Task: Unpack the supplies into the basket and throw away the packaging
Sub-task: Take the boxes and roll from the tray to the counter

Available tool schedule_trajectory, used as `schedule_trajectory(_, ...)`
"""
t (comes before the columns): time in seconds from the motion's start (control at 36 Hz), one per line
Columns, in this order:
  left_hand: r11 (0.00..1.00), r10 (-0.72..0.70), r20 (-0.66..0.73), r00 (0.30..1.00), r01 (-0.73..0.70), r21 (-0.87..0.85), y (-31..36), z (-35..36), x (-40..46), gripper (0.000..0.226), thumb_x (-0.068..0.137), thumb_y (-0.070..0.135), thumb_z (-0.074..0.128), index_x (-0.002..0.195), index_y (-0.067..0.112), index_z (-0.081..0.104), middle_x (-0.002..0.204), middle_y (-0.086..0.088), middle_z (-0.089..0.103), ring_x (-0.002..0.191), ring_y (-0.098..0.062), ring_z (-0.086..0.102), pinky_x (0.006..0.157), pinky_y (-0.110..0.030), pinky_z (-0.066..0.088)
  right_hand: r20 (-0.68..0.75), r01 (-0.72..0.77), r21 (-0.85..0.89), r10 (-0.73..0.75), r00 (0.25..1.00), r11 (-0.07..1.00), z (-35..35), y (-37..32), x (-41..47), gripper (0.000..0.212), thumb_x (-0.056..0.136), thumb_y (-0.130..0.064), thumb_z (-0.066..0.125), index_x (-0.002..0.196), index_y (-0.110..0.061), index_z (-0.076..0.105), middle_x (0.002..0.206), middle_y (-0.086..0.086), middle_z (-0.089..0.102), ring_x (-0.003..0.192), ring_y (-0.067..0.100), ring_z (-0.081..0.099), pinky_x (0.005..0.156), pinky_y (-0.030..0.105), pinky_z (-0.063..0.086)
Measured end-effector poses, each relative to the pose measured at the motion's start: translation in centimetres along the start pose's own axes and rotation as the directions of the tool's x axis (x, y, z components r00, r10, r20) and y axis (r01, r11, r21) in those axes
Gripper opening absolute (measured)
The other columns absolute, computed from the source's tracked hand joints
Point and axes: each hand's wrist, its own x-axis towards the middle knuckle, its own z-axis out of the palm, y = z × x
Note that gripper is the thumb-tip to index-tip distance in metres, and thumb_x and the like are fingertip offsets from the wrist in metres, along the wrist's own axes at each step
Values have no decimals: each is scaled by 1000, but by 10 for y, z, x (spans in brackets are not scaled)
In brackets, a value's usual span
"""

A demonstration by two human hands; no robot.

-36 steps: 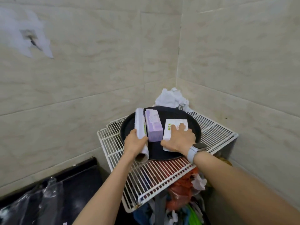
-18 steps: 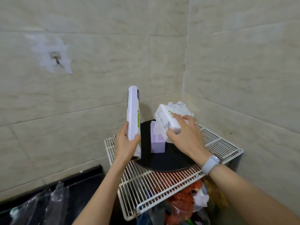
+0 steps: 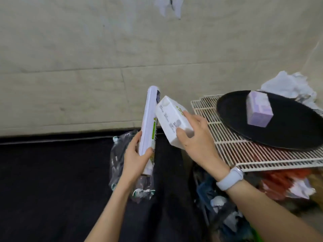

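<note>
Both hands are up off the wire rack (image 3: pixel 244 151), out to its left and over the dark floor. The left hand (image 3: pixel 135 159) is wrapped around the lower part of a long white roll (image 3: pixel 149 123), fingers and thumb closed on it, the roll standing almost upright with a green strip down its side. Just right of it, between roll and rack, the right hand (image 3: pixel 195 142) clamps a white box (image 3: pixel 172 119), thumb pressed on its near face, fingers curled over the far edge; the box tilts, its top corner touching or nearly touching the roll. A pale wristband (image 3: pixel 229 179) sits on that right wrist.

On the rack rests a round black tray (image 3: pixel 288 130), and one purple box (image 3: pixel 258 111) stands on it, well apart from both hands. Behind the tray, at the rack's far corner, lies crumpled white cloth (image 3: pixel 290 84). Left of the rack, under the left hand, a clear plastic bag (image 3: pixel 122 172) sits crumpled on the floor. Beneath the rack there's a jumble of red and dark bags (image 3: pixel 279 180), too blurred to sort out.
</note>
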Motion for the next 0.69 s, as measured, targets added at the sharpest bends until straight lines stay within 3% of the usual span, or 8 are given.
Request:
schedule_trajectory(0.19,968,-200,-99,975,212,138,-91,-113,-45,72,69,22,65,137,23,42,133,11,50,117,-6,50,97,-26,44,259,-92,-24,95,961,995,138,-8,-60,70,67,-61,38,134,-44,30,136,-16,27,119,16,40,93,39,43)
schedule_trajectory(0.31,937,-228,-197,954,270,223,-132,-168,-67,60,73,16,62,126,39,46,109,39,45,98,17,47,75,0,35,384,-39,-92,72,920,995,205,-16,-91,68,69,-58,40,134,-45,26,138,-22,19,126,12,24,96,40,40)
schedule_trajectory(0.39,886,-322,-267,908,389,254,-160,-202,-80,65,75,15,60,136,31,39,120,22,41,100,8,42,76,-3,31,457,77,-156,2,890,985,247,-27,-104,67,73,-55,43,136,-39,28,144,-14,19,127,16,20,99,42,38)
schedule_trajectory(0.5,840,-349,-274,896,429,333,-189,-233,-88,60,76,16,57,133,23,41,122,8,45,103,-7,46,79,-14,36,567,267,-257,-79,820,929,295,-37,-114,65,77,-47,53,137,-29,36,152,4,23,131,30,25,103,48,35)
schedule_trajectory(0.61,778,-389,-310,868,489,394,-204,-244,-89,58,79,17,58,134,18,40,131,-2,42,98,-4,42,83,-23,37,614,421,-306,-161,773,854,326,-42,-123,58,68,-40,65,122,-23,56,138,16,49,112,40,52,82,48,52)
schedule_trajectory(0.69,742,-420,-307,854,518,425,-212,-245,-89,65,82,17,58,141,16,31,139,-5,35,108,-8,40,89,-23,34,630,450,-314,-172,757,836,344,-33,-130,62,65,-42,73,121,-22,57,132,18,53,109,41,54,75,46,53)
